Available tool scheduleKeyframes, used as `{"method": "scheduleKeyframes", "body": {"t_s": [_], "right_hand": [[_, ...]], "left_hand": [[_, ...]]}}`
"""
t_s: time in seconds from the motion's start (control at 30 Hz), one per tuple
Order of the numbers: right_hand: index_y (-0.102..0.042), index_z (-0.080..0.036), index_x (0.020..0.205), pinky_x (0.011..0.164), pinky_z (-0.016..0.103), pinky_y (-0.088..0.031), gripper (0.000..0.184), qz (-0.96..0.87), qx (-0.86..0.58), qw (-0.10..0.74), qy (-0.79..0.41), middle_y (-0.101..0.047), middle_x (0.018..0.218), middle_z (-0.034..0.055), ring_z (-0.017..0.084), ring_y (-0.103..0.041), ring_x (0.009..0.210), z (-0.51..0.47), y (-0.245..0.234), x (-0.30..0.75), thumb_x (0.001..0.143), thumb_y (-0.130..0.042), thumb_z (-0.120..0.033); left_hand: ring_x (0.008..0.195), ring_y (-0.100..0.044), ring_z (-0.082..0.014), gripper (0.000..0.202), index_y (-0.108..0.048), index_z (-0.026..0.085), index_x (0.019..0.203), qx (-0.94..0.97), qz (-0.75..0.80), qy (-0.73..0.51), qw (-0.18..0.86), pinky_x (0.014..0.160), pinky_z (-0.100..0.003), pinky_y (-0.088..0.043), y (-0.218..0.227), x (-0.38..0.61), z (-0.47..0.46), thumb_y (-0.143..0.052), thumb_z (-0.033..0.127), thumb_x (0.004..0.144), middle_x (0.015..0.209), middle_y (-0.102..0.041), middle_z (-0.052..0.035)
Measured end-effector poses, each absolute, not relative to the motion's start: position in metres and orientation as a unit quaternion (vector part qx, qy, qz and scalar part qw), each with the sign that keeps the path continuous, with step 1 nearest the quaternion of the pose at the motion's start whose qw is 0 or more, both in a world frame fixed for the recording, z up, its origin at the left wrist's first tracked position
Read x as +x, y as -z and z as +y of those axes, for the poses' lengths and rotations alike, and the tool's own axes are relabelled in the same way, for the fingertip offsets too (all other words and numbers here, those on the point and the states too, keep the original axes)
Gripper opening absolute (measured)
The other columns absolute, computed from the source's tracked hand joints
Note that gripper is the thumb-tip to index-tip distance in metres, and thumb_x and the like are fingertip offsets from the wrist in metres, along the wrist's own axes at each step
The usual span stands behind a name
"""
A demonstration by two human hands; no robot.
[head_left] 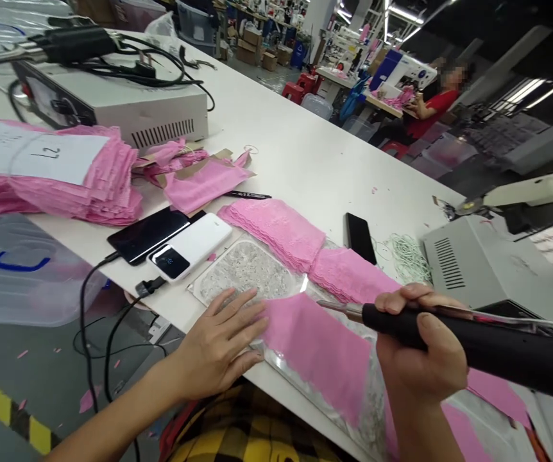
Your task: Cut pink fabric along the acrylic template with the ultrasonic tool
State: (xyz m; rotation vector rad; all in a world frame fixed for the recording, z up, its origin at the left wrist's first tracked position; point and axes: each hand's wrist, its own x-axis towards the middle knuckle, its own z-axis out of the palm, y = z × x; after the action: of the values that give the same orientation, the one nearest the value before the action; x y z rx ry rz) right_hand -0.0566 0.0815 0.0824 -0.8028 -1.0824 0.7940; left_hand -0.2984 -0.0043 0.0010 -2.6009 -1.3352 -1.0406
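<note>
My left hand lies flat with its fingers spread, its fingertips on the left edge of a pink fabric piece. My right hand is wrapped round the thick black handle of a corded tool with a slim metal tip. That tip points left, close to the upper edge of the fabric; whether it touches cannot be made out. Under the fabric is a clear-edged plate with a mottled grey surface. Just beyond it lie two stacks of pink pieces, one on the left and one on the right.
A white power bank and a phone lie left of the plate, another phone beyond it. Grey control boxes stand at far left and right. A tied pink bundle sits left. Someone in red sits farther off.
</note>
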Motion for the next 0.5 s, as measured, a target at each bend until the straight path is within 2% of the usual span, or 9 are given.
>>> {"method": "scheduleKeyframes", "body": {"t_s": [0.2,0.33,0.5], "right_hand": [[-0.058,-0.021,0.077,0.058,0.03,-0.048,0.012,-0.454,-0.379,0.732,-0.34,-0.056,0.079,-0.0021,0.01,-0.053,0.059,0.078,-0.061,-0.03,0.066,-0.062,-0.022],[-0.058,-0.021,0.08,0.06,0.031,-0.05,0.013,-0.461,-0.365,0.731,-0.346,-0.056,0.082,-0.0017,0.011,-0.054,0.06,0.078,-0.057,-0.034,0.068,-0.063,-0.022],[-0.057,-0.021,0.08,0.06,0.032,-0.05,0.012,-0.461,-0.366,0.722,-0.365,-0.056,0.082,-0.0018,0.011,-0.054,0.06,0.079,-0.057,-0.039,0.07,-0.062,-0.022]], "left_hand": [[0.139,-0.041,-0.0312,0.044,-0.06,0.017,0.13,-0.869,-0.412,0.275,0.003,0.119,-0.055,-0.022,-0.005,-0.282,0.023,-0.043,0.045,0.101,0.141,-0.055,-0.0081],[0.138,-0.042,-0.0309,0.045,-0.06,0.018,0.13,-0.875,-0.405,0.264,0.002,0.119,-0.054,-0.022,-0.005,-0.278,0.031,-0.042,0.047,0.101,0.142,-0.055,-0.007],[0.14,-0.04,-0.0312,0.042,-0.061,0.016,0.128,-0.875,-0.404,0.265,0.015,0.119,-0.056,-0.021,-0.002,-0.28,0.03,-0.045,0.044,0.1,0.139,-0.057,-0.0095]]}}
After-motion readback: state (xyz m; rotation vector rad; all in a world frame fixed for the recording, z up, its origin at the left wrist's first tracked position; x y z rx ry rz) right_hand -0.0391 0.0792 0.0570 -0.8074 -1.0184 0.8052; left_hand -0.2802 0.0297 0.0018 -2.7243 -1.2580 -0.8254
